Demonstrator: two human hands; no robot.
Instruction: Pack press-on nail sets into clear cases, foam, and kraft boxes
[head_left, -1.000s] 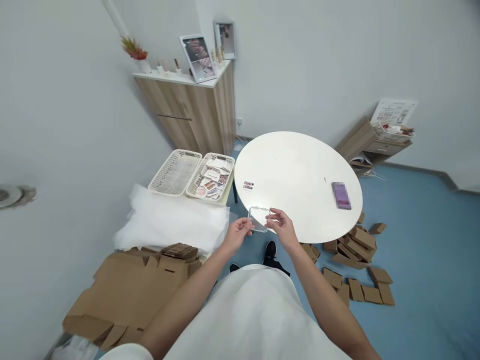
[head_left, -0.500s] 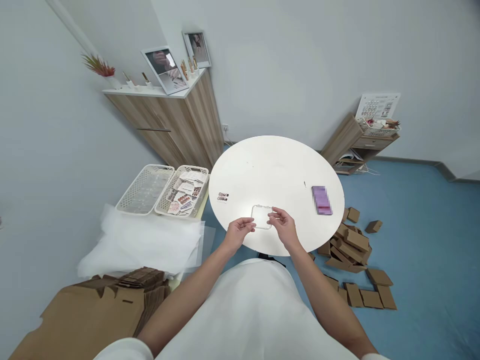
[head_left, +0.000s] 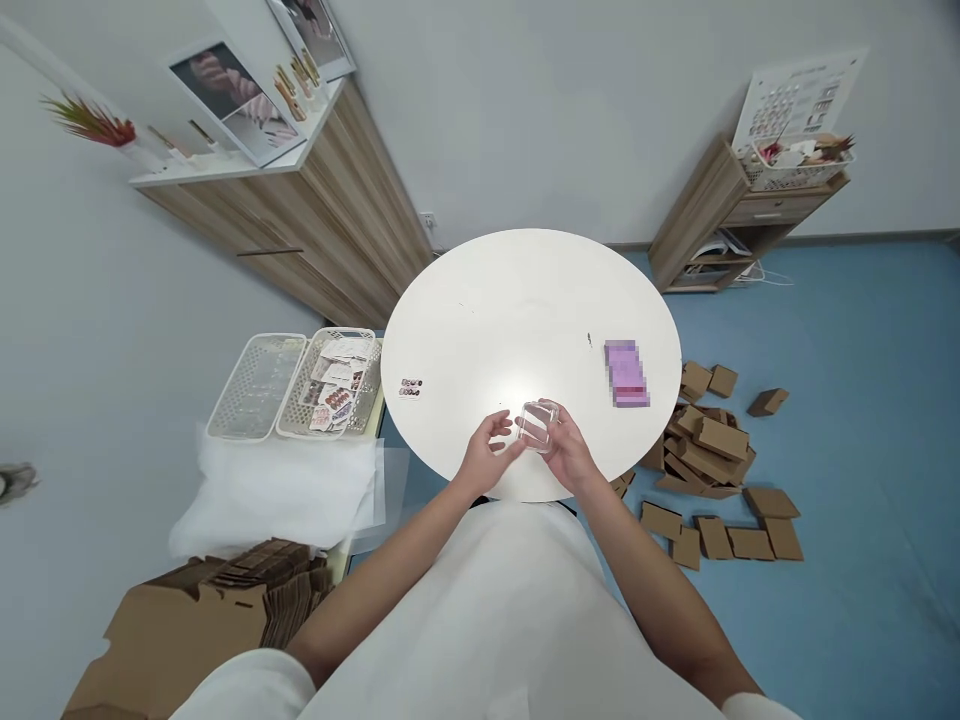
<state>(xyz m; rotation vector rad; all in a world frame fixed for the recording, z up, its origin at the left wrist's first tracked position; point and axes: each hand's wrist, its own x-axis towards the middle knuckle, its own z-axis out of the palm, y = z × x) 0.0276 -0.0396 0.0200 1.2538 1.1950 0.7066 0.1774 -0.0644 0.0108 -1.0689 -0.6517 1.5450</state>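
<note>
A small clear plastic box (head_left: 537,426) is held over the near edge of the round white table. My right hand (head_left: 571,455) is closed around its right side, with fingers partly seen through the plastic. My left hand (head_left: 486,455) is at the box's left side, its fingers apart and its thumb at the lower left corner. Whether that thumb presses on the box I cannot tell. A small card of press-on nails (head_left: 410,388) lies on the table to the left. A purple blurred packet (head_left: 627,373) lies to the right.
White baskets (head_left: 281,432) at the left hold clear cases and nail cards. Below them are white plastic sheets (head_left: 277,495) and stacked flat cardboard (head_left: 176,640). Small brown boxes (head_left: 720,440) are piled on the floor at right. A wooden cabinet (head_left: 360,200) stands behind.
The clear box is tilted and looks more compact than before. My left fingers have left its edge and spread, while my right hand has wrapped further round it. The camera view has shifted.
</note>
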